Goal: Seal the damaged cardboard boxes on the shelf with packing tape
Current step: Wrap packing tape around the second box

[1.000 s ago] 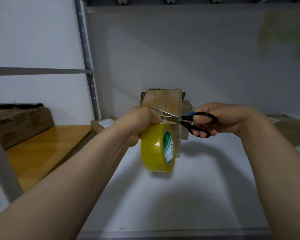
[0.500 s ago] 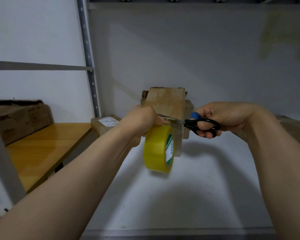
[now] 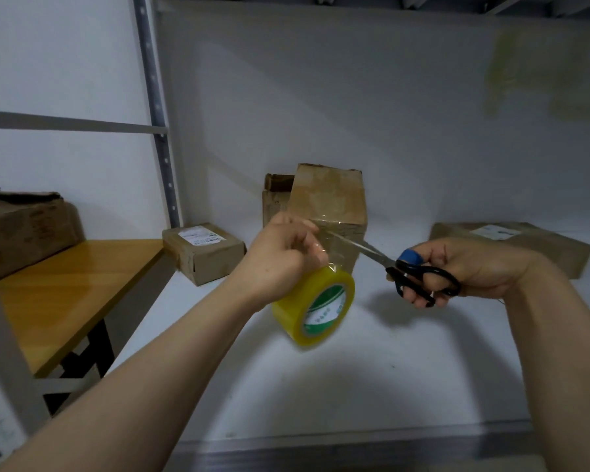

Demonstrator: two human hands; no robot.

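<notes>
The yellow roll of clear packing tape with a green-and-white paper core (image 3: 314,307) hangs in the air in front of you, above the white shelf board (image 3: 355,376), tilted so its label side faces right and towards you. Your left hand (image 3: 282,257) holds it from above, fingers curled round the top of the roll and pinching a loose clear strip of tape (image 3: 336,240) that rises from it. That strip lies in front of the tall, worn brown cardboard box (image 3: 331,199), which stands upright at the middle of the shelf near the back wall; whether the strip touches the box you cannot tell from here.

Your right hand (image 3: 470,270) grips the black-handled scissors (image 3: 407,269), fingers and thumb curled through the loops, with a blue patch beside the pivot. The steel blades point left and slightly up, their tips reaching the clear strip just beside your left fingers, and they look nearly together.

A small flat cardboard box with a white label (image 3: 203,253) lies on the shelf to the left, by the grey metal upright (image 3: 157,114). A wide flat cardboard parcel (image 3: 539,245) lies behind your right hand. Further left, a dark battered carton (image 3: 24,226) sits on an orange wooden table (image 3: 65,287)
</notes>
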